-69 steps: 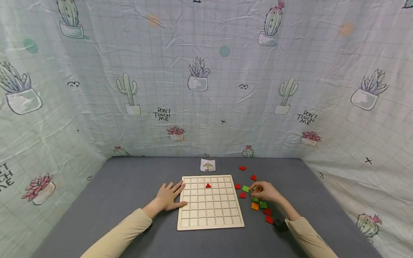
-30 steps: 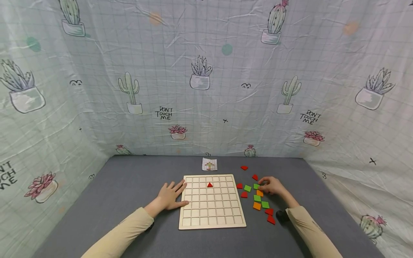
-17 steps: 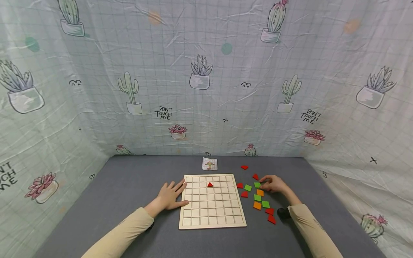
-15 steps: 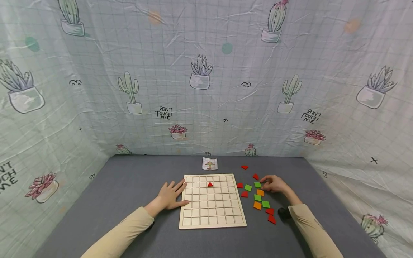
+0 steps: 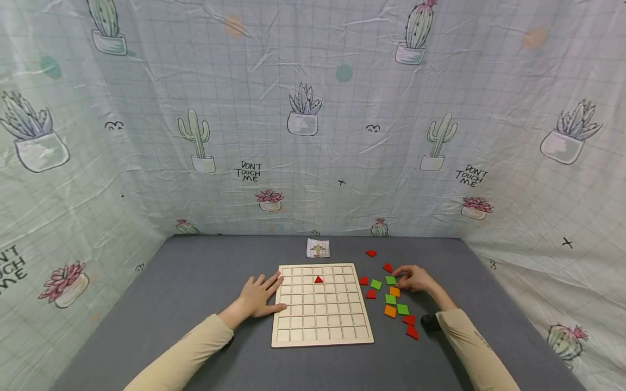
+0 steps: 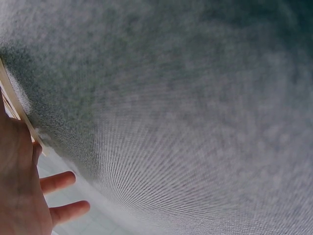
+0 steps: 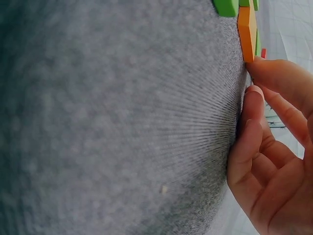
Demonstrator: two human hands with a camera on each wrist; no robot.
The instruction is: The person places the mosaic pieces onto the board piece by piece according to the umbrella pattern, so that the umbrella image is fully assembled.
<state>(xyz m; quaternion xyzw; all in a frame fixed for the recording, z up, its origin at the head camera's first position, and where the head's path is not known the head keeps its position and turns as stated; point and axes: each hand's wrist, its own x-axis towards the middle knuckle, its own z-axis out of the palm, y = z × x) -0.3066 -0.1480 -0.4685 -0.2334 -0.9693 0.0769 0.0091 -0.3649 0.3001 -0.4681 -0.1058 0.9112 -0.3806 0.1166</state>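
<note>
Head view: gray tabletop point(image 5: 156, 315), cactus-print sheet point(image 5: 313, 65) hung behind it.
Left hand point(image 5: 255, 300): fingers spread, thumb and fingertips resting over the left edge of the wooden grid board point(image 5: 320, 321).
Board: lying flat, pretty much dead center, one red triangle point(image 5: 319, 279) sitting near its far edge.
Right hand point(image 5: 415, 279): fingers bent, thumb and index right by a green tile point(image 5: 390, 280) and an orange tile point(image 5: 394, 292); honestly can't tell if it's pinching either one.
Loose tiles: scattered right of the board, three more green, another orange point(image 5: 389, 311), plus six red pieces point(image 5: 370, 294).
Pattern card point(image 5: 318, 248): just beyond the board's far edge.
Sleeves: beige point(image 5: 186, 353), both arms.
</note>
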